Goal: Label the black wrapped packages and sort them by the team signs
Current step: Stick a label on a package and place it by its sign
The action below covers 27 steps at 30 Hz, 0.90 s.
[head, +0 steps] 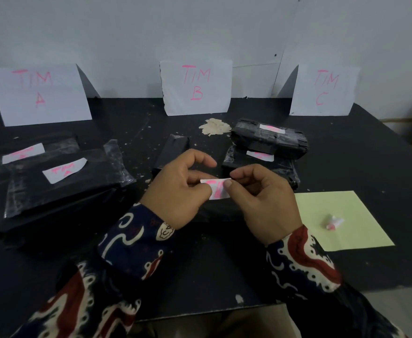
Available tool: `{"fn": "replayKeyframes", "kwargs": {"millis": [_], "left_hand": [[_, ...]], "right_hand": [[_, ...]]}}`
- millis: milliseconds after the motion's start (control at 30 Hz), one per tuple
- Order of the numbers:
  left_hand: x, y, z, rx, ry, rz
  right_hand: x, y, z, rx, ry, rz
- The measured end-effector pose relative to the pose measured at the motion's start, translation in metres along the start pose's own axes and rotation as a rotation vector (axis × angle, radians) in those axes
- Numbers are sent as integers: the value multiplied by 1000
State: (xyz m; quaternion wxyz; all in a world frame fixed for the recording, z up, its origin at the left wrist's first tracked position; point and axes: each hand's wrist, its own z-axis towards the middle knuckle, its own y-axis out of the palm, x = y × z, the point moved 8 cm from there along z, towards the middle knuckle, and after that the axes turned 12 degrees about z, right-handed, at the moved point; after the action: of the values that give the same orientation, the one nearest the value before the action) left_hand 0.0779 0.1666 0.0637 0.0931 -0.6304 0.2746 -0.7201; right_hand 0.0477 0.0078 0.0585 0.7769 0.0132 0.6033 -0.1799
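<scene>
My left hand and my right hand together pinch a small white label with pink writing, held above the table's middle. Behind my hands lies an unlabelled black wrapped package. Two labelled black packages are stacked at the left, in front of the TIM A sign. Two more labelled packages are stacked right of centre, between the TIM B sign and the TIM C sign.
A pale yellow sheet lies at the right with a crumpled scrap on it. A heap of peeled paper bits sits before the TIM B sign. The black table ends near my sleeves.
</scene>
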Motion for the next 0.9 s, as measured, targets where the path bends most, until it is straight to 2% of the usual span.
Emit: {"fn": "replayKeyframes", "kwargs": {"millis": [200,333,500,633,767,900], "left_hand": [[0,5,-3,-16,53,28],[-7,4,-3,111,24,55],[-18,3,-3,182,-63,44],[-22,4,-6,197,-74,137],[-24,2,-14,256,-78,300],[-24,9,-19,238,-56,446]], "right_hand": [[1,3,-2,-60,12,3],[1,3,-4,-51,12,-37],[8,0,-4,-68,69,-76],[11,1,-9,-104,93,-152],[10,2,-14,-105,31,-309],[9,8,-16,-120,1,-419]]}}
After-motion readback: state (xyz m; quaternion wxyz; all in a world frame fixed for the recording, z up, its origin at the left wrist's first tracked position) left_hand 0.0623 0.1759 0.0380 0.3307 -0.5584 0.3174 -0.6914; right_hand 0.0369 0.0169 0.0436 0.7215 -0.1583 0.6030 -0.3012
